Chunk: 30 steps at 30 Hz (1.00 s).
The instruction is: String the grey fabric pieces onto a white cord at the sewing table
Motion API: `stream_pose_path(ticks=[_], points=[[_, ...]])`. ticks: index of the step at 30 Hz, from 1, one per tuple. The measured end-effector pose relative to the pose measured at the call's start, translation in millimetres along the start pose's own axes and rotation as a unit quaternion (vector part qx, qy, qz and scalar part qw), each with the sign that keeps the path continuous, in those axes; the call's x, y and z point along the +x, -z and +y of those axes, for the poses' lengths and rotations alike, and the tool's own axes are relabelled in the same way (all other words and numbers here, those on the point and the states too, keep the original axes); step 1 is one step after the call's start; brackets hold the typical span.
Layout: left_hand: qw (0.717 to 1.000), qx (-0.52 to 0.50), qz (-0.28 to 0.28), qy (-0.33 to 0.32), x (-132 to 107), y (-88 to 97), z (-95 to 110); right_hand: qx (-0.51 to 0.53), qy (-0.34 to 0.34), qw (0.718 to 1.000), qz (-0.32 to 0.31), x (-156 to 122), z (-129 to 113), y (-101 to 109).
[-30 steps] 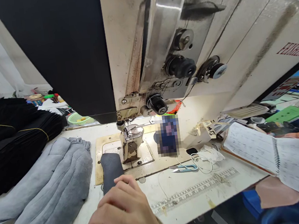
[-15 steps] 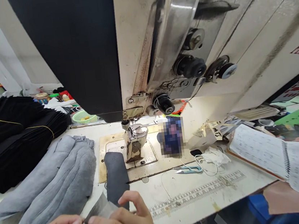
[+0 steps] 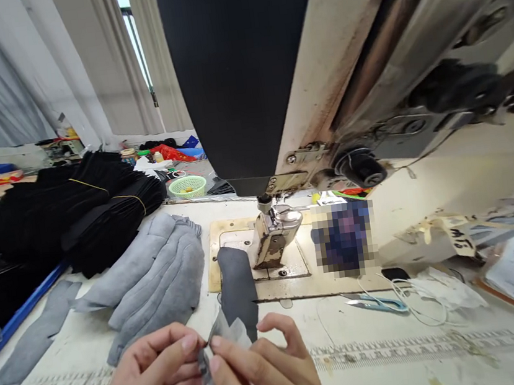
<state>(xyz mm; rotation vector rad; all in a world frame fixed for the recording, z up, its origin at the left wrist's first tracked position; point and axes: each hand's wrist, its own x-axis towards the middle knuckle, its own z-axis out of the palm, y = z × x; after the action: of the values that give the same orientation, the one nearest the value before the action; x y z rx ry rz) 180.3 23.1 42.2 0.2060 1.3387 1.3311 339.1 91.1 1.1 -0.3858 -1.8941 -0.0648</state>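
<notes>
Close in front of me, my left hand (image 3: 159, 367) pinches the edge of a thin grey fabric piece (image 3: 231, 333) between thumb and fingertips. My right hand (image 3: 269, 369) pinches the same edge right beside it, its index finger and thumb nearly touching the left fingertips. Part of the piece hangs below the fingers, and a pale, sheer part sticks up behind them. Just beyond lies a dark grey cut piece (image 3: 237, 279), its near end partly hidden by my right hand. It rests against the base of the sewing machine's post (image 3: 275, 240).
Grey fabric pieces (image 3: 155, 280) are stacked left of the machine, with banded black bundles (image 3: 76, 208) behind. Blue thread snips (image 3: 378, 302) and white cord (image 3: 426, 312) lie on the right. A ruler scale (image 3: 398, 350) runs along the table. The machine head (image 3: 243, 82) overhangs the middle.
My view has swung left, so the machine and table appear further right. Both hands still pinch the grey fabric piece, now more fully in view.
</notes>
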Motion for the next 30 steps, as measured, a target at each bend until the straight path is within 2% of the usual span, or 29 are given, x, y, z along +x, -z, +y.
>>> stream_pose_path(ticks=[3,9,14,18,21,25,30], points=[[0.999,0.015,-0.033,0.01,1,2.7,2,-0.004,-0.003,1.0,0.023,-2,-2,-4],[0.996,0.075,-0.05,-0.026,1,1.8,5,-0.023,0.022,0.999,0.039,-2,-4,-10],[0.988,0.117,-0.104,0.008,13,19.4,5,-0.013,0.006,0.999,0.032,-2,-2,-10],[0.983,0.144,-0.114,0.006,17,26.9,5,-0.025,0.028,0.999,0.03,-3,-2,-12],[0.977,0.181,-0.111,-0.003,16,25.7,8,-0.025,0.038,0.998,0.035,-3,-4,-15],[0.962,0.235,-0.142,-0.011,13,20.0,19,0.0,0.026,0.999,0.04,-1,-7,-17],[0.947,0.299,-0.118,0.017,9,12.5,35,0.021,0.051,0.997,0.05,4,-8,-16]])
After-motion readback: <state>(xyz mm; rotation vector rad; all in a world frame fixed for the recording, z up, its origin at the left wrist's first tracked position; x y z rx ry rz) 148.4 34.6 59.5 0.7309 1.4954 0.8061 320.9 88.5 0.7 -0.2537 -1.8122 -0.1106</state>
